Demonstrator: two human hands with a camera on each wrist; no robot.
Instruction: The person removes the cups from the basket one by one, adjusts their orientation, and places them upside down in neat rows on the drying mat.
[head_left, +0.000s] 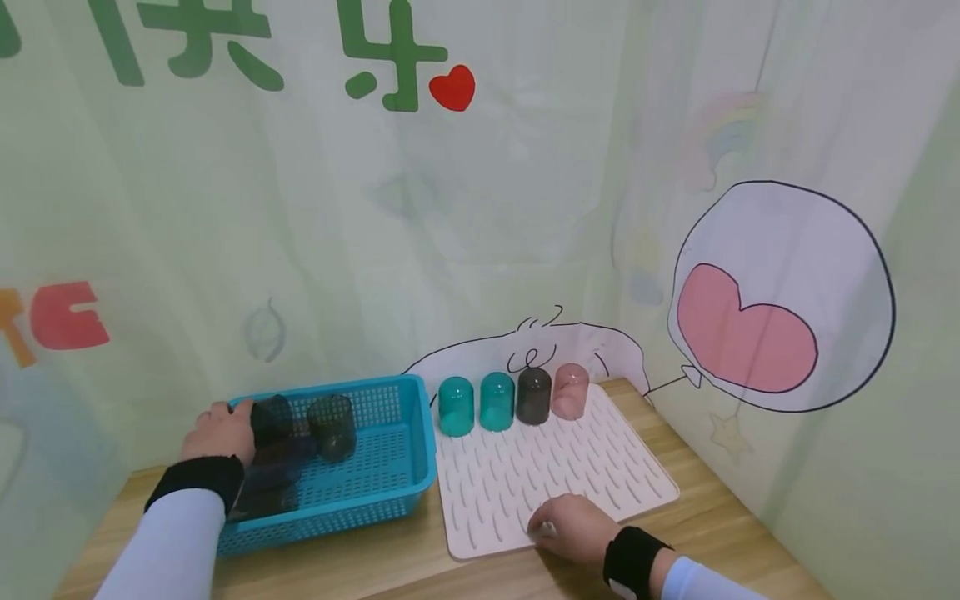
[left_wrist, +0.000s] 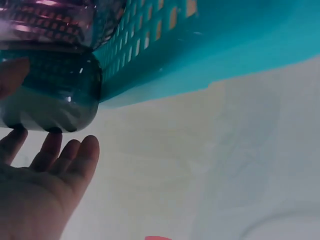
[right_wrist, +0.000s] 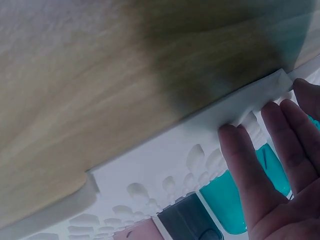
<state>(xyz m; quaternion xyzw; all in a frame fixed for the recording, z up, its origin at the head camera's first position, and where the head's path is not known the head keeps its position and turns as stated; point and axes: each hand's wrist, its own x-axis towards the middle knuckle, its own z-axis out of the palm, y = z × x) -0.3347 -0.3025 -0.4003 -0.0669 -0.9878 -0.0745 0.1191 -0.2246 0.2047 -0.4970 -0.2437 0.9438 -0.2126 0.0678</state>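
My left hand (head_left: 219, 433) reaches into the back left corner of a blue plastic basket (head_left: 431, 450) and holds a dark tinted glass (head_left: 272, 419). In the left wrist view, the thumb and fingers lie on opposite sides of this glass (left_wrist: 60, 102). Another dark glass (head_left: 331, 427) stands beside it, and more dark glasses (head_left: 266, 500) lie along the basket's left side, partly hidden by the arm. My right hand (head_left: 576, 527) rests at the front edge of a white ridged drying mat (head_left: 540, 467), holding nothing. Its fingers (right_wrist: 245, 170) are fairly straight and touch the mat.
Along the mat's back edge stand two teal glasses (head_left: 456, 407), a dark grey glass (head_left: 534, 397) and a pink glass (head_left: 570, 392), all upside down. Basket and mat sit side by side on a wooden table (head_left: 420, 567). A printed curtain (head_left: 450, 233) hangs close behind.
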